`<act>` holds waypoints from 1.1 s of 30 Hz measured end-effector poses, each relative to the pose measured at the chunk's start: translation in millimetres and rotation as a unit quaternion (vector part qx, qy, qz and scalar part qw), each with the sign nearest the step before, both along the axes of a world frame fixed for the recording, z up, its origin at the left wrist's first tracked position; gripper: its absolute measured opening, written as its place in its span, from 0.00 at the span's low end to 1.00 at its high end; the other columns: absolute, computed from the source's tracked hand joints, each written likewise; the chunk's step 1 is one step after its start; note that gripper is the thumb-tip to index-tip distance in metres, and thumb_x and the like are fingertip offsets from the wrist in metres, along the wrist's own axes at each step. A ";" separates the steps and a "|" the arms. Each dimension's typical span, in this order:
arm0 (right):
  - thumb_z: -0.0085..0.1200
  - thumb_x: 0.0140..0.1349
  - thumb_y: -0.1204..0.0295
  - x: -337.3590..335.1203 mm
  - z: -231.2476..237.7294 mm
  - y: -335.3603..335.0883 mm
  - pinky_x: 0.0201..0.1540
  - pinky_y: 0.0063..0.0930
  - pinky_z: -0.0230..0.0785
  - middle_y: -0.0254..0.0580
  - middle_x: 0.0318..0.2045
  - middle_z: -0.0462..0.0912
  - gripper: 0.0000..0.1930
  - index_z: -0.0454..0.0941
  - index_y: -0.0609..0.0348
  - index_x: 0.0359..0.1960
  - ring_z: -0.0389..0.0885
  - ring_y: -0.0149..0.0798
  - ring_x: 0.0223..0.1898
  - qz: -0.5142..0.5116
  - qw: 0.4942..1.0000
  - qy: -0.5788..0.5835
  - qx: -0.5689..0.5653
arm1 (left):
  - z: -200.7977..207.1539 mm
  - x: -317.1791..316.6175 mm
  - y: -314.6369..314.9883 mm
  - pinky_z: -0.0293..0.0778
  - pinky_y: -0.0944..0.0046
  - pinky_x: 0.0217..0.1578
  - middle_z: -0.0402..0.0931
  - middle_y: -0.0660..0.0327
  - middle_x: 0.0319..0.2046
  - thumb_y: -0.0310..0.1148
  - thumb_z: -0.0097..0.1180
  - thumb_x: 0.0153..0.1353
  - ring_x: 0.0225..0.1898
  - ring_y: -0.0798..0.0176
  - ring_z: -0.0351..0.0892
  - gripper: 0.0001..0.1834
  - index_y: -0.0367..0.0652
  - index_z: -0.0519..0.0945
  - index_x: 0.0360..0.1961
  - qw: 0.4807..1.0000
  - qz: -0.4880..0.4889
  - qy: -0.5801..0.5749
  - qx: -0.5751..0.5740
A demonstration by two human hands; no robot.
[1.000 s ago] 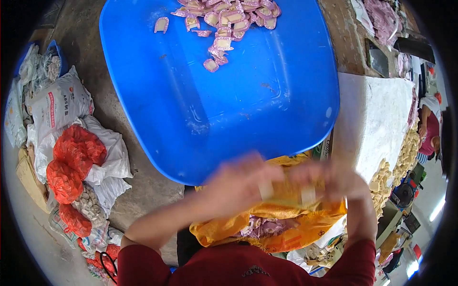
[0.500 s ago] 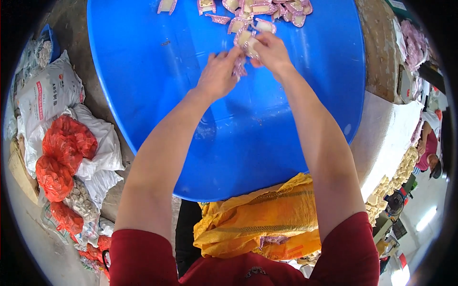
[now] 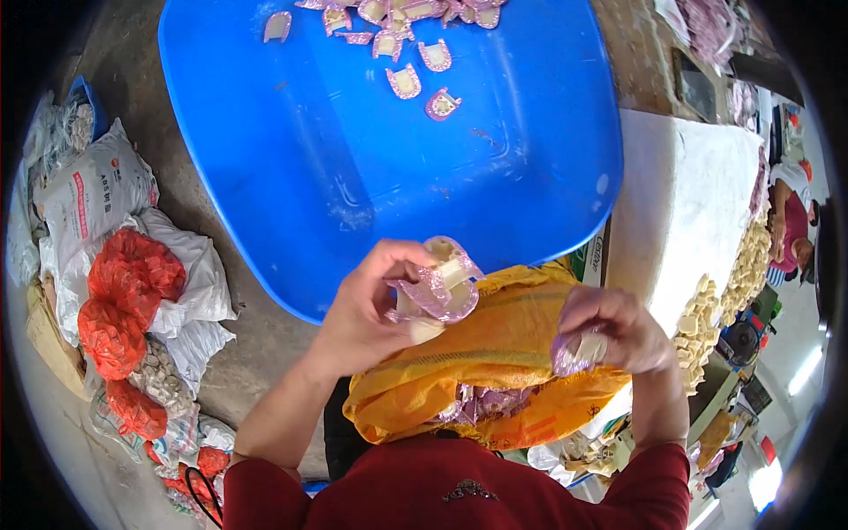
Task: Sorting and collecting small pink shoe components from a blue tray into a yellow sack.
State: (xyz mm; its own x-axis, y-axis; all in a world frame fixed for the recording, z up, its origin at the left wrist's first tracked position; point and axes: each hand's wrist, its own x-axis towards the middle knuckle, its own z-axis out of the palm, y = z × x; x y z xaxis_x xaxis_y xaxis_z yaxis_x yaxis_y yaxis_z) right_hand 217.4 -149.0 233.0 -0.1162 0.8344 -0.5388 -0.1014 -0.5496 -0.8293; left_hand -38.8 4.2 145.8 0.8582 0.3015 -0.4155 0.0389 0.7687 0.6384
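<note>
My left hand (image 3: 360, 305) is closed around a couple of glittery pink U-shaped pieces (image 3: 452, 296) with cream-coloured insides, held up between the blue tub and the sack. In my right hand (image 3: 623, 329) is another glittery pink U-shaped piece (image 3: 579, 352), gripped over the right side of the sack. Below and between my hands, the yellow-orange woven sack (image 3: 521, 340) gapes in front of my body, and pink glittery pieces (image 3: 486, 402) show inside. Several more lie at the far end of the blue tub (image 3: 291, 132), including a loose piece (image 3: 442, 104) nearer its middle.
To the left, a white printed sack (image 3: 97, 190) and red plastic bags (image 3: 132, 274) are piled on the floor. A white-covered surface (image 3: 676, 208) stands right of the tub, with cream-coloured pieces (image 3: 698, 318) heaped beyond it. Another person (image 3: 795, 221) is at the far right.
Both hands have come back from the far pile in the tub toward my body, carrying pink pieces. The hands are now wide apart. The tub appears higher in view and the sack's mouth shows more.
</note>
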 end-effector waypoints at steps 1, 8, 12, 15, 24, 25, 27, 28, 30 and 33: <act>0.62 0.57 0.72 -3.7 7.2 -10.5 0.33 0.23 0.70 0.39 0.31 0.80 0.10 0.78 0.63 0.38 0.80 0.33 0.34 -0.010 1.000 0.002 -0.025 | 6.0 1.2 -4.2 0.72 0.64 0.44 0.72 0.61 0.41 0.26 0.71 0.44 0.42 0.62 0.74 0.30 0.49 0.71 0.50 0.952 -0.047 0.089 0.287; 0.61 0.57 0.73 -18.4 30.3 -58.4 0.38 0.30 0.73 0.44 0.38 0.82 0.12 0.79 0.62 0.42 0.81 0.41 0.38 0.098 0.994 0.037 -0.023 | 58.1 -6.0 -29.4 0.71 0.59 0.41 0.74 0.66 0.31 0.25 0.64 0.49 0.38 0.58 0.72 0.20 0.55 0.77 0.44 0.950 -0.155 -0.073 0.261; 0.55 0.62 0.66 -36.9 42.9 -78.9 0.46 0.35 0.72 0.42 0.41 0.82 0.14 0.77 0.57 0.48 0.79 0.45 0.47 0.353 0.927 -0.084 -0.092 | 66.7 -5.1 -94.1 0.71 0.55 0.47 0.72 0.58 0.44 0.29 0.62 0.54 0.45 0.56 0.72 0.20 0.52 0.76 0.49 0.882 -0.301 -0.159 0.326; 0.55 0.61 0.63 -20.5 43.7 -55.7 0.39 0.34 0.75 0.42 0.45 0.80 0.15 0.77 0.52 0.49 0.82 0.42 0.41 0.368 0.909 -0.185 -0.071 | 60.0 4.5 -106.3 0.68 0.53 0.52 0.65 0.54 0.54 0.30 0.61 0.55 0.54 0.54 0.68 0.24 0.51 0.74 0.55 0.824 -0.344 -0.162 0.420; 0.68 0.46 0.63 40.0 -156.5 139.9 0.64 0.45 0.59 0.42 0.70 0.48 0.47 0.54 0.41 0.68 0.56 0.56 0.67 0.138 0.853 -0.502 0.027 | -86.7 99.5 117.1 0.63 0.49 0.59 0.59 0.48 0.60 0.33 0.63 0.50 0.59 0.42 0.62 0.34 0.51 0.68 0.61 0.718 -0.051 0.219 0.659; 0.68 0.45 0.63 34.9 -179.7 164.7 0.64 0.47 0.59 0.37 0.72 0.43 0.48 0.52 0.36 0.69 0.55 0.59 0.67 0.150 0.814 -0.561 -0.017 | -106.7 108.4 135.3 0.62 0.49 0.60 0.55 0.48 0.63 0.33 0.64 0.50 0.61 0.41 0.59 0.36 0.53 0.67 0.62 0.697 -0.068 0.263 0.664; 0.69 0.45 0.63 31.4 -216.2 198.5 0.64 0.50 0.59 0.33 0.73 0.40 0.49 0.51 0.33 0.69 0.55 0.61 0.66 0.146 0.809 -0.568 -0.040 | -133.2 136.0 152.3 0.63 0.48 0.59 0.51 0.48 0.65 0.32 0.64 0.50 0.62 0.39 0.57 0.38 0.55 0.65 0.64 0.676 -0.105 0.278 0.675; 0.69 0.45 0.63 25.9 -228.0 207.3 0.64 0.52 0.58 0.30 0.73 0.37 0.50 0.50 0.29 0.69 0.56 0.63 0.65 0.141 0.806 -0.572 -0.060 | -143.5 144.2 154.7 0.65 0.47 0.59 0.48 0.48 0.66 0.31 0.64 0.50 0.63 0.37 0.55 0.40 0.57 0.63 0.65 0.650 -0.143 0.296 0.685; 0.68 0.46 0.63 15.2 -237.1 209.2 0.63 0.52 0.60 0.31 0.72 0.42 0.47 0.53 0.30 0.68 0.58 0.61 0.63 0.169 0.782 -0.596 -0.067 | -160.8 156.0 150.0 0.68 0.45 0.56 0.50 0.47 0.64 0.30 0.64 0.49 0.62 0.35 0.57 0.37 0.56 0.66 0.62 0.623 -0.166 0.322 0.694; 0.67 0.46 0.66 5.7 -249.1 192.8 0.59 0.50 0.65 0.35 0.67 0.52 0.40 0.61 0.34 0.63 0.64 0.58 0.58 0.172 0.776 -0.604 -0.059 | -181.4 150.5 140.8 0.72 0.43 0.51 0.55 0.46 0.59 0.29 0.64 0.47 0.57 0.33 0.60 0.29 0.53 0.72 0.54 0.607 -0.195 0.320 0.701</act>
State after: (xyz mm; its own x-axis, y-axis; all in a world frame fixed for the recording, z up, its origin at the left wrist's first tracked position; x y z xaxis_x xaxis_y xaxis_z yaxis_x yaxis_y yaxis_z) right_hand 223.0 43.8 -16.1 0.3288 0.8021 -0.4986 0.8804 -0.4513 -0.1455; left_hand 111.7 145.1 -35.7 0.7764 0.5689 -0.2713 0.6278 -0.6597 0.4131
